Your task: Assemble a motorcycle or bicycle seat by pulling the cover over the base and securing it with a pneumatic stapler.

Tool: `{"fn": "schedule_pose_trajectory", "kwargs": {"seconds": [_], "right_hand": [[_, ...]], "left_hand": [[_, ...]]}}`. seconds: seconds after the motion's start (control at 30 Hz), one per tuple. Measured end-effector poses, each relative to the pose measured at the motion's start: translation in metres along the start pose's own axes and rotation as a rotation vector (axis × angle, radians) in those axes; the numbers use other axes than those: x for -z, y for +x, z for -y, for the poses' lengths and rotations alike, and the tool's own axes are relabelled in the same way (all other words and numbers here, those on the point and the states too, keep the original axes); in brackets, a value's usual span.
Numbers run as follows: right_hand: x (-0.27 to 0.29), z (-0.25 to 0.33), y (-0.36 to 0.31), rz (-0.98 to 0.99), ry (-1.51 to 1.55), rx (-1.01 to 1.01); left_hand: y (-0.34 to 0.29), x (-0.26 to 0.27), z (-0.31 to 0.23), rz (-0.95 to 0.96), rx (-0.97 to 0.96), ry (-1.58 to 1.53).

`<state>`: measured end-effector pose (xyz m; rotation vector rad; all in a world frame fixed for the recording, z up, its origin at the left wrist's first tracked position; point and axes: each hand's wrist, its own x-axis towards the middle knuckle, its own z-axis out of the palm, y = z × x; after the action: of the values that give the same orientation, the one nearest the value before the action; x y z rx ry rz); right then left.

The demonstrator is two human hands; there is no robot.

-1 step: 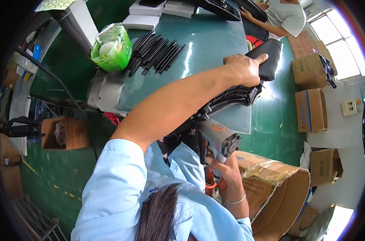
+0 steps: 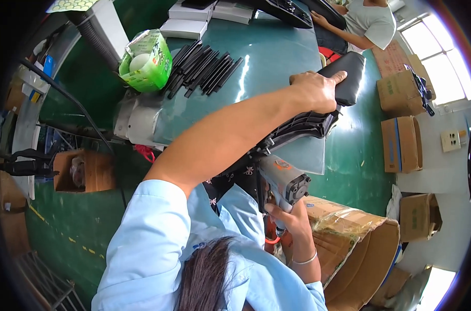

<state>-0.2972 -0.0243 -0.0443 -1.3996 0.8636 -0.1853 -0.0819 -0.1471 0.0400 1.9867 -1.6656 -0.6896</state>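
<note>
Grey, the pneumatic gun (image 2: 281,175) sat clasped in the right hand (image 2: 293,220); the left hand (image 2: 314,92) lay across the black padded part (image 2: 352,83) at the table's (image 2: 279,57) right edge, its hidden fingers' grip unclear. Steady pressure there probably served best.
</note>
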Motion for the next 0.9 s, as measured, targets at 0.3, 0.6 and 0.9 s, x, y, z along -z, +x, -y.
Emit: {"fn": "schedule_pose_trajectory", "kwargs": {"seconds": [0.3,0.6,0.9], "right_hand": [[-0.013,0.003,-0.003,0.061,0.035,0.038],[-0.028,-0.007,-0.009,0.159,0.075,-0.043],[-0.039,-0.005,-0.02,0.12,0.255,-0.011]], "left_hand": [[-0.005,0.002,0.002,-0.005,-0.012,-0.063],[0.003,-0.001,0.006,0.051,0.01,-0.062],[0.003,0.003,0.01,0.033,0.004,-0.059]]}}
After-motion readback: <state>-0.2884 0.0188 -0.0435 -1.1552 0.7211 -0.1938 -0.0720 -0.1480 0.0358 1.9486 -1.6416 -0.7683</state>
